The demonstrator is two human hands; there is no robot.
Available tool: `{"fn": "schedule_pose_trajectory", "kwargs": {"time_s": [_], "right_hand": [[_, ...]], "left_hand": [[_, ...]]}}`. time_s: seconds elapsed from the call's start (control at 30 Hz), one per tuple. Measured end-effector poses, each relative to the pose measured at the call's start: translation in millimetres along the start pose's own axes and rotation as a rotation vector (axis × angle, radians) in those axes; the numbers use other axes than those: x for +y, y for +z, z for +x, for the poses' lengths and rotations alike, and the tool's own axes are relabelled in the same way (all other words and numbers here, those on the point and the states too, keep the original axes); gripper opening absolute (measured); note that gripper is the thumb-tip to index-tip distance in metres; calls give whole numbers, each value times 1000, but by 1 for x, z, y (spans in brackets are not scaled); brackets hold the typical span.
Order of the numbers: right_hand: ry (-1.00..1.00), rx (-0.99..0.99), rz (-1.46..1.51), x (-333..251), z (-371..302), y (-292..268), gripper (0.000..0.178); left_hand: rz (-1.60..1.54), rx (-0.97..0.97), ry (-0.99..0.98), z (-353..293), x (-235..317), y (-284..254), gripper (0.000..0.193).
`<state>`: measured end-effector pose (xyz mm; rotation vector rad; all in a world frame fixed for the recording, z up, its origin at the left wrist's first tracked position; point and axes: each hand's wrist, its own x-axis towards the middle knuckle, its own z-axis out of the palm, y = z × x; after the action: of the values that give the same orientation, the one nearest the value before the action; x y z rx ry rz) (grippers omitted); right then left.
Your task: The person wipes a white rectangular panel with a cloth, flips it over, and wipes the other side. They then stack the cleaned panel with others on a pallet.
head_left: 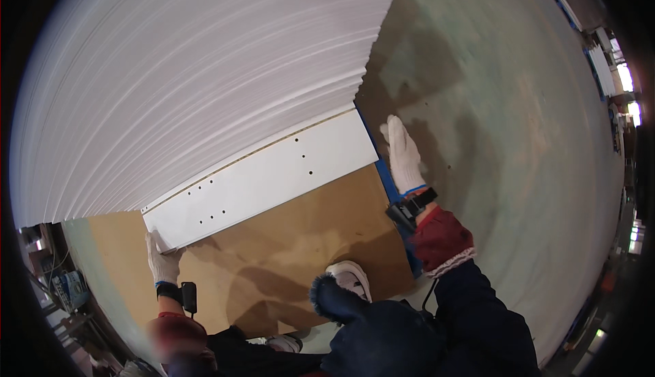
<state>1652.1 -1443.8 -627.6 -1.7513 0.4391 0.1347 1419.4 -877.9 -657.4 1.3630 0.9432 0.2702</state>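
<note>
A long white panel with several small dark holes lies slanted on a brown board, against the foot of a tall stack of white panels. At its near left corner is my left hand in a white knit glove, with the corner held between fingers and thumb; part of the grip is hidden. Beyond the right end my right hand, gloved alike, is held upright and flat with its fingers stretched. A gap separates it from the panel, and it holds nothing.
The brown board spreads beneath the panel, with a blue edge along its right side. My shoe stands on its near part. Greenish floor stretches to the right. Shelving and cluttered goods line the far left.
</note>
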Motion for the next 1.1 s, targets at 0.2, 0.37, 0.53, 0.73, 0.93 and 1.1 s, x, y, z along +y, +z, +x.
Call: {"fn": "schedule_pose_trajectory", "kwargs": {"time_s": [0.2,0.37,0.53,0.73,0.93,1.1], "right_hand": [[50,290,848,22,-9,48,65],[224,330,1118,24,-2,59,66],[-18,24,425,-3,-4,28,59],[-478,-248,-213,-47,42,9,49],[-535,-275,-459,-82,55,21,37],[-463,-368,-573,-89,67,13,38]], "left_hand": [[-410,288,-82,-23,22,69,58],[-480,263,-17,-8,4,45,56],[-411,279,-80,-14,11,49,57],[59,112,50,2,35,7,58],[179,-93,205,1,123,67,47],[125,-94,178,8,123,62,36]]}}
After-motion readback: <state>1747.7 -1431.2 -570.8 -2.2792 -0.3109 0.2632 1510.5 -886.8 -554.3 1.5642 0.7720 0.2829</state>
